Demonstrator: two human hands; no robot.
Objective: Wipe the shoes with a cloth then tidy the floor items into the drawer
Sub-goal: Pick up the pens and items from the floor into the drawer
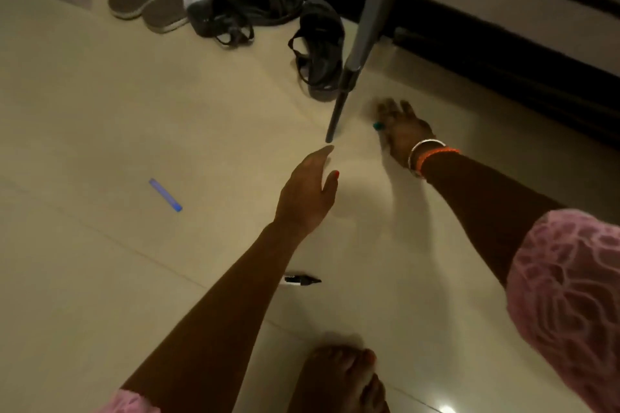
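Tidying looks underway: right hand (401, 129), blurred, reaches a teal item (378, 125); grasp unclear. Left hand (310, 193) hovers released. Marker (302, 280) and blue stick (165, 194) need collecting next.

- The left hand (307, 193) reaches forward over the floor on a bare, straight forearm, its fingers straight and together, thumb apart, holding nothing.
- The right hand (401, 131) is stretched further out, palm down near the floor, fingers spread; it is blurred.
- The right wrist carries 2 bangles (427, 152).
- Pink sleeves (567, 295) cover both upper arms.
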